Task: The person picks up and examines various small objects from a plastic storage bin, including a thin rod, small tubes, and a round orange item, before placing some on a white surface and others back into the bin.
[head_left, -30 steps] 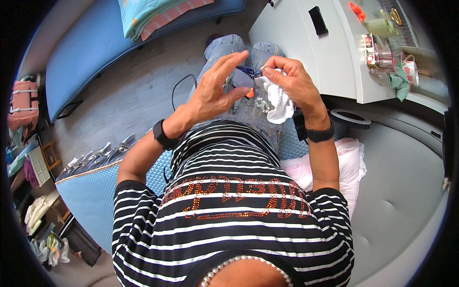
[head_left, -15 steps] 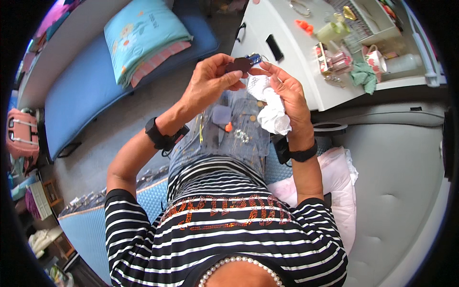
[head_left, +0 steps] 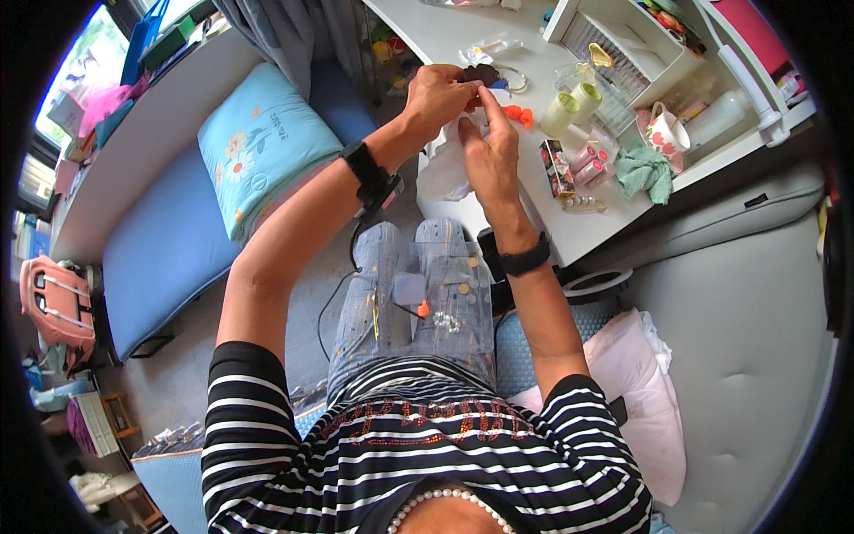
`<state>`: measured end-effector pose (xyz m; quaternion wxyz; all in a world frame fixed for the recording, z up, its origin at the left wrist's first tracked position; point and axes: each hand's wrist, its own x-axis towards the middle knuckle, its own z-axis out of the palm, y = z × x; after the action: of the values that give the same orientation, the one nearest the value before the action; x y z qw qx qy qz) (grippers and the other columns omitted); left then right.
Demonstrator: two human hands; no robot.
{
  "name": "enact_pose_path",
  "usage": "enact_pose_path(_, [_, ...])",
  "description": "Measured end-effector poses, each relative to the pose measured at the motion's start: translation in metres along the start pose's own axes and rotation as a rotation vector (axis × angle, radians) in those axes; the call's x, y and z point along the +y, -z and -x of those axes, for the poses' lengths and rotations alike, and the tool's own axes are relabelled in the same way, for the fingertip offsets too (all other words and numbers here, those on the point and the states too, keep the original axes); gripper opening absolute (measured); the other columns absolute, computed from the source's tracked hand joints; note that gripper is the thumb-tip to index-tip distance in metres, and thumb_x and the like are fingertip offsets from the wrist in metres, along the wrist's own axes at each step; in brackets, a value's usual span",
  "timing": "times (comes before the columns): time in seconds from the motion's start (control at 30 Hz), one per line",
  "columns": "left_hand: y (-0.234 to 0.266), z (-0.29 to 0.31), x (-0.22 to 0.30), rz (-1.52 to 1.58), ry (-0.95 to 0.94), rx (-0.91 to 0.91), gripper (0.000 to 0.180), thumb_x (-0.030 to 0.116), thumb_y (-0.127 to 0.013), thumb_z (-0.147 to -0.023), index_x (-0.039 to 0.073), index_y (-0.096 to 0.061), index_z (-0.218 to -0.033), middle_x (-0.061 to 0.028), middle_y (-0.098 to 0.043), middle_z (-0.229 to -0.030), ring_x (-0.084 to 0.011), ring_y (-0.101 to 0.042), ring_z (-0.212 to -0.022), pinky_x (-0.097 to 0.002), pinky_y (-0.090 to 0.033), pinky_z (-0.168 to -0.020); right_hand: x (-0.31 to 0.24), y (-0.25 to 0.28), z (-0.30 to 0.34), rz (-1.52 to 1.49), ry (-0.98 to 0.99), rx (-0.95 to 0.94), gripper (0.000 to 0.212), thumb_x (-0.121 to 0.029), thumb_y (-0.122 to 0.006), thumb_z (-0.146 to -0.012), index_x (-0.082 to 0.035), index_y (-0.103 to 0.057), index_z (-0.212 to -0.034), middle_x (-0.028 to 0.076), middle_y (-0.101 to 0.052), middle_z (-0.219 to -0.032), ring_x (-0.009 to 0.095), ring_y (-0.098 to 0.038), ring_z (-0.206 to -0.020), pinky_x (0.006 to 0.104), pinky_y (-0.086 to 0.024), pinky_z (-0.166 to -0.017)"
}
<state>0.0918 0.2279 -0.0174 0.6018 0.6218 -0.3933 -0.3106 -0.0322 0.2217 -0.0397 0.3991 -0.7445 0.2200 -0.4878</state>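
Both hands reach forward over the near edge of the white desk (head_left: 427,20). My left hand (head_left: 434,96) is closed at the fingertips on a dark brown keychain (head_left: 481,75) with a blue part and a metal ring. My right hand (head_left: 492,151) is beside it, index finger stretched toward the keychain. Between thumb and palm it keeps a crumpled white cloth (head_left: 445,169), which hangs down below the left hand and is partly hidden by the fingers. On my lap a clear plastic sheet (head_left: 476,325) carries a pale purple square (head_left: 409,288), a small orange piece (head_left: 423,309) and clear beads (head_left: 447,321).
Right of my hands on the desk are an orange item (head_left: 518,115), pale green jars (head_left: 560,114), pink tubes (head_left: 589,167), a green cloth (head_left: 645,173) and a mug (head_left: 667,133). A blue bench (head_left: 169,254) with a folded quilt (head_left: 258,147) stands left. A grey couch (head_left: 738,356) is right.
Both hands have moved forward and up, carrying the keychain and the white cloth from above my lap to the desk. The view has tilted to show more of the desk.
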Motion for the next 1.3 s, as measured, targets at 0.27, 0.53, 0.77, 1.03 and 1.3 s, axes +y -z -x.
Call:
enact_pose_path(0.27, [-0.009,-0.018,0.006,-0.451,-0.143,0.103,0.033,0.019,-0.071,-0.082,-0.004,-0.066,-0.105,-0.0127,-0.069,-0.087,-0.0139,-0.065,-0.074,-0.0258,-0.053,-0.064,0.013,-0.006,-0.017,0.023,0.039,0.033,0.044,0.0,-0.055,-0.081,0.01,-0.046,-0.123,0.025,-0.06,-0.11,0.037,-0.058,-0.104,0.0372,-0.045,-0.091])
enact_pose_path(0.53, [0.027,0.062,0.005,-0.472,-0.307,-0.17,0.038,0.012,-0.067,-0.075,0.006,-0.061,-0.112,-0.022,-0.065,-0.097,-0.0294,-0.066,-0.088,-0.0362,-0.052,-0.075,-0.018,0.038,0.054,-0.2,-0.171,-0.197,0.022,-0.002,-0.055,-0.083,0.001,-0.065,-0.102,0.006,-0.069,-0.086,0.01,-0.06,-0.075,0.0247,-0.047,-0.067])
enact_pose_path(0.77, [0.056,0.219,-0.095,-0.639,-0.297,-0.347,0.02,0.005,-0.069,-0.077,0.005,-0.07,-0.097,-0.0125,-0.069,-0.084,-0.0189,-0.066,-0.067,-0.0283,-0.052,-0.058,0.01,0.052,0.136,0.32,-0.389,-0.76,0.014,-0.015,-0.062,-0.086,-0.001,-0.066,-0.084,0.009,-0.062,-0.066,0.009,-0.057,-0.062,0.0263,-0.043,-0.055])
enact_pose_path(1.03, [0.056,0.301,-0.137,-0.8,-0.027,0.027,0.051,0.005,-0.071,-0.07,0.009,-0.057,-0.118,-0.0133,-0.057,-0.096,-0.0229,-0.06,-0.06,-0.0351,-0.049,-0.058,0.012,0.007,0.182,0.641,-0.167,-1.044,0.016,-0.018,-0.059,-0.076,-0.004,-0.066,-0.078,0.018,-0.064,-0.072,0.037,-0.064,-0.073,0.0452,-0.05,-0.066])
enact_pose_path(1.3, [0.053,0.303,-0.133,-0.581,-0.071,0.099,0.063,-0.008,-0.062,-0.063,0.008,-0.055,-0.123,-0.0119,-0.054,-0.091,-0.0136,-0.056,-0.052,-0.0255,-0.046,-0.045,0.034,-0.041,0.225,0.778,0.074,-1.216,0.017,-0.017,-0.051,-0.086,-0.01,-0.066,-0.083,0.016,-0.066,-0.082,0.031,-0.067,-0.074,0.0418,-0.053,-0.061])
